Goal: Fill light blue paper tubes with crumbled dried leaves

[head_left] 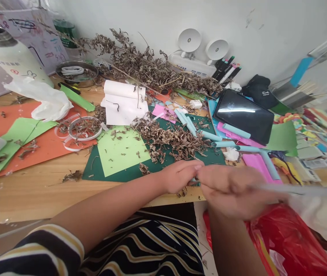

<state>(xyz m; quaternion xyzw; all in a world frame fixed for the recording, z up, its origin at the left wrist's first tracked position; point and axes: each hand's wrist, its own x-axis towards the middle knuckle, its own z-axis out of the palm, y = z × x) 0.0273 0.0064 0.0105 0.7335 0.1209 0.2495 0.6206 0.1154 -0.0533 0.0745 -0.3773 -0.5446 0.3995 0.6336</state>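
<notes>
My left hand [182, 177] is closed above the table's front edge, its fingertips meeting my right hand. What it grips is mostly hidden; only a small dark bluish bit shows between the hands. My right hand [234, 189], smeared by motion, is wrapped round a long thin pale stick [304, 189] that runs out to the right edge. Just beyond my left hand, a heap of dried brown leaves [177, 140] lies on a dark green cutting mat [94, 165]. Beside the heap is a light green paper sheet [123, 149], sprinkled with leaf crumbs.
Large dried branches [146, 61] lie along the wall before a white twin-headed lamp [192, 42]. Rolled blue paper tubes [223, 144] and a black tablet [244, 115] are at right. A tape ring [85, 128] and bottle [14, 57] stand left. A red bag [293, 241] hangs below.
</notes>
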